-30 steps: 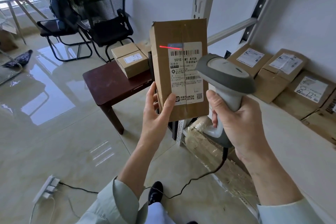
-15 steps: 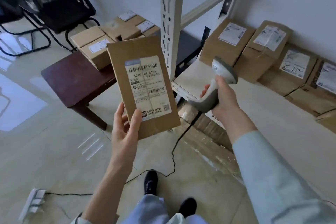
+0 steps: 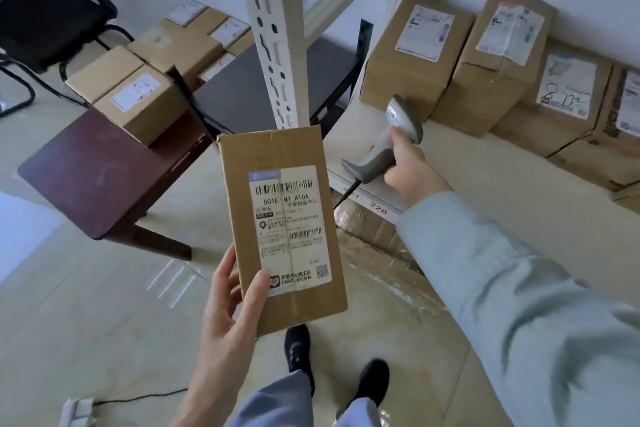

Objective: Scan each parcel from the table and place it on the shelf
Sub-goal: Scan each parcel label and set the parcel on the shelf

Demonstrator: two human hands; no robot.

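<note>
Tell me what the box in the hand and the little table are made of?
The box looks like plain brown cardboard: dull, taped along the middle, with a paper label. The little table seems to be dark, reddish-brown wood with a smooth, slightly shiny top, though it could be a veneer.

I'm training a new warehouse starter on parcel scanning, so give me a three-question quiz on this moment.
1. True or false: the left hand holds the parcel with its label facing the camera.
2. What does the right hand hold? A) tape roll B) scanner C) pen
3. Fill in: unscanned parcels sit on the dark ____ left of the shelf post.

Key: 1 true; 2 B; 3 table.
</note>
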